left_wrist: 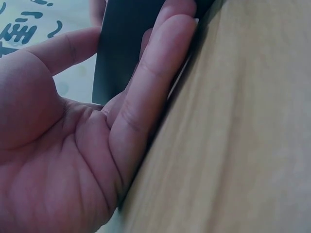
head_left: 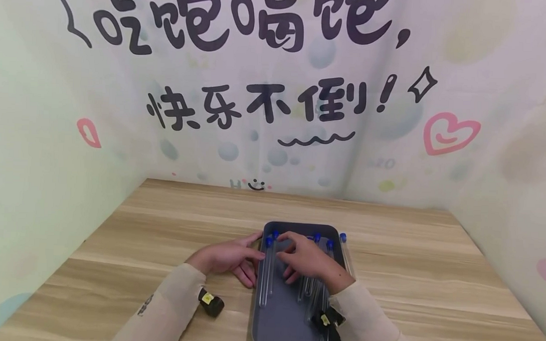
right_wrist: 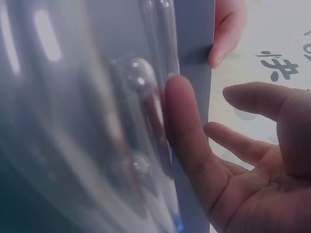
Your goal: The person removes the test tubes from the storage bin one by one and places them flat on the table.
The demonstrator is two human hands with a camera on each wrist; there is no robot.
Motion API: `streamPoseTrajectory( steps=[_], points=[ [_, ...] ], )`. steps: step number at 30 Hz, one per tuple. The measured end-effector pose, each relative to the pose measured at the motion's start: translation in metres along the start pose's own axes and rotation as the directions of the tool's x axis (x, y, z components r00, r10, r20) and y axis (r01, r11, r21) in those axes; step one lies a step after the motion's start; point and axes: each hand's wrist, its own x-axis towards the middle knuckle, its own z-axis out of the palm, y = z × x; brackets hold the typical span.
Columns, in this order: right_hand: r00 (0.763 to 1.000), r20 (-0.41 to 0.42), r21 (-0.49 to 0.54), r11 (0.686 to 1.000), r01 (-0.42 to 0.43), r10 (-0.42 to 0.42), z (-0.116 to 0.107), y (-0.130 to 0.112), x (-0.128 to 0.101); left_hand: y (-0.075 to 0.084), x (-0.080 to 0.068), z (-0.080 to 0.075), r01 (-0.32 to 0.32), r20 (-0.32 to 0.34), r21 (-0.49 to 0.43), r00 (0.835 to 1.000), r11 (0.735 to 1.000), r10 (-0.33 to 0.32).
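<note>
Test tubes (head_left: 269,270) with blue caps lie side by side in a grey tray (head_left: 281,321) on the near middle of the wooden table (head_left: 432,276). Right hand (head_left: 310,259) rests over them, its fingers (right_wrist: 187,141) relaxed and slightly spread, one touching a tube. Left hand (head_left: 226,259) lies flat at the tray's left edge, fingers (left_wrist: 155,92) straight against the rim.
</note>
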Motion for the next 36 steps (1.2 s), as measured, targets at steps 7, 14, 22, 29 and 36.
streamPoseTrajectory(
  steps=[7,14,22,29,36],
  points=[
    [0.999,0.051,0.081,0.997,-0.014,0.01,-0.0018,0.0053,0.0029,0.0004,-0.0005,0.0012,0.002,-0.018,0.008,1.0,1.0,-0.002],
    [0.997,0.079,0.123,0.992,-0.02,0.01,-0.0004,0.0084,0.0033,0.0002,-0.0008,0.001,0.015,-0.012,0.005,1.0,1.0,-0.015],
    [0.996,0.089,0.155,0.988,-0.001,-0.013,0.0015,0.0078,0.0034,0.0006,-0.0007,0.0007,0.001,-0.016,0.01,1.0,1.0,-0.001],
    [0.995,0.1,0.178,0.984,-0.008,-0.01,0.0006,0.0093,0.0044,-0.0003,-0.0009,-0.0003,-0.004,-0.006,0.011,1.0,1.0,0.004],
    [0.994,0.11,0.228,0.973,-0.013,-0.013,-0.0009,0.0089,0.0055,-0.0005,-0.0007,-0.0011,-0.013,-0.001,0.015,1.0,1.0,0.013]
  ],
)
